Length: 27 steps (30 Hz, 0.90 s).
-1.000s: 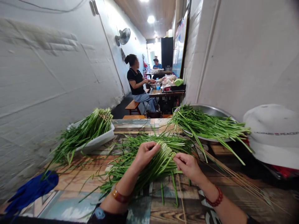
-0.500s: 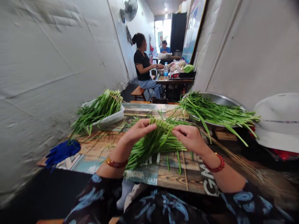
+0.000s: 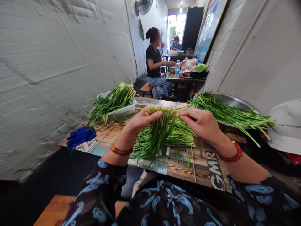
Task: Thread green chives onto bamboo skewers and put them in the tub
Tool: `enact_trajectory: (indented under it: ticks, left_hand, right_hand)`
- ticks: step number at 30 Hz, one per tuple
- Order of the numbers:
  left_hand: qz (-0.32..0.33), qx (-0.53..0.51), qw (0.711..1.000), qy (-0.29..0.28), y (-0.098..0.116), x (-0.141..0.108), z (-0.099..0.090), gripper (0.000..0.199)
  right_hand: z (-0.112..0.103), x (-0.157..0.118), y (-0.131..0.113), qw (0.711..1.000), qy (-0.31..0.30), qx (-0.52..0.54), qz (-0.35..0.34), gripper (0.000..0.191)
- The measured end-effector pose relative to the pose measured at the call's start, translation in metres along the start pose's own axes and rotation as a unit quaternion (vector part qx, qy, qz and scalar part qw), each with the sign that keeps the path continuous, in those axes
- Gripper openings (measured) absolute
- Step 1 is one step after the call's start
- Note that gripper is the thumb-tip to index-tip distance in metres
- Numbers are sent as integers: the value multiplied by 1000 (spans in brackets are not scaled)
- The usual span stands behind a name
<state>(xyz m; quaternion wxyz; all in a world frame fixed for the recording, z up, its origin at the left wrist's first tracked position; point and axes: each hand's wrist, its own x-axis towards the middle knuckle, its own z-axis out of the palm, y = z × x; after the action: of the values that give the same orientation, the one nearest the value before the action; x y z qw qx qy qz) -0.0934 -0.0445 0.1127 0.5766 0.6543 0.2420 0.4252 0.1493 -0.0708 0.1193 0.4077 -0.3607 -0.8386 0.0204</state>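
Note:
My left hand (image 3: pixel 144 120) is wrapped round a bunch of green stalks (image 3: pixel 162 128), its thumb across the pale cut ends, the leafy part hanging down. Just right of the bunch, my right hand (image 3: pixel 199 122) is closed in a pinch at a thin strand or stick end; what lies between its fingertips is too small to name. Beneath the held bunch, more green stalks (image 3: pixel 181 140) lie in a pile on the patterned wooden table (image 3: pixel 176 161).
A white tray (image 3: pixel 128 110) of stalks stands at left, near a blue glove (image 3: pixel 81 137). At right are a metal basin (image 3: pixel 242 103) heaped with stalks and a white cap (image 3: pixel 287 125). A seated person (image 3: pixel 153 61) works at a farther table.
The view has shifted left and tilted down a little. My left hand and the bunch are raised, with the stalks hanging more upright. My right hand has moved slightly away from the bunch.

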Motion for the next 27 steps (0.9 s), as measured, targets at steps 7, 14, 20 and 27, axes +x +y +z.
enact_trajectory:
  ticks: [7,14,20,27]
  left_hand:
    - [-56,-71,996,16,-25,-5,-1,44]
    - [-69,-110,991,20,-30,-7,0,45]
    - [-44,-91,995,-5,-33,-8,-4,43]
    - [-47,-84,995,-34,-32,-17,-14,52]
  right_hand:
    - [5,-3,-4,999,-10,-51,-16,19]
    - [11,-3,-10,998,-16,-51,-27,22]
    - [16,0,-11,998,-28,-56,-31,22]
    - [13,4,-8,994,-76,-43,-63,21]
